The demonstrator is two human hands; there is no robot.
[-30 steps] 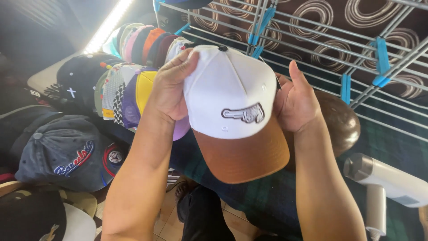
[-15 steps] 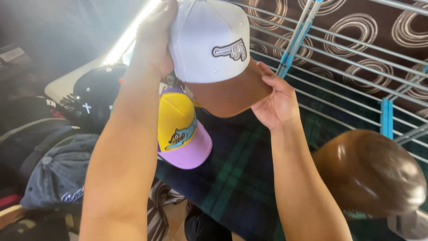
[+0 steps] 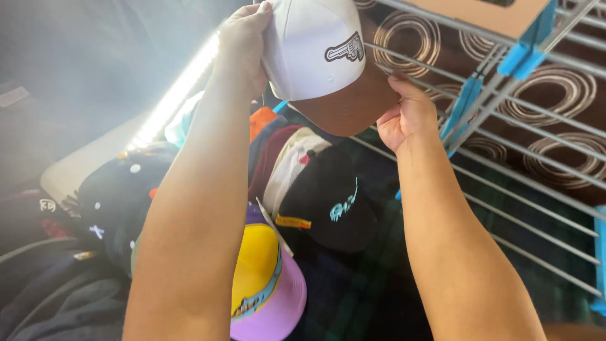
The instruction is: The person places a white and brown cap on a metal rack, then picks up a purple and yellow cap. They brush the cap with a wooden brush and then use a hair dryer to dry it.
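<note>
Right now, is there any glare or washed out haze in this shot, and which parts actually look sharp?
In the head view, a bright light strip glares at upper left and spreads a milky haze over the dark caps there. The white cap with the brown brim, held by the left hand and right hand, looks sharp, as does the wire rack.

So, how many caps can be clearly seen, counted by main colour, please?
White cap with brown brim, held by left hand and right hand: 1
Black cap: 1
Yellow cap with lilac brim: 1
Dark dotted cap: 1
Total: 4; others in the stack are partly hidden.
</note>
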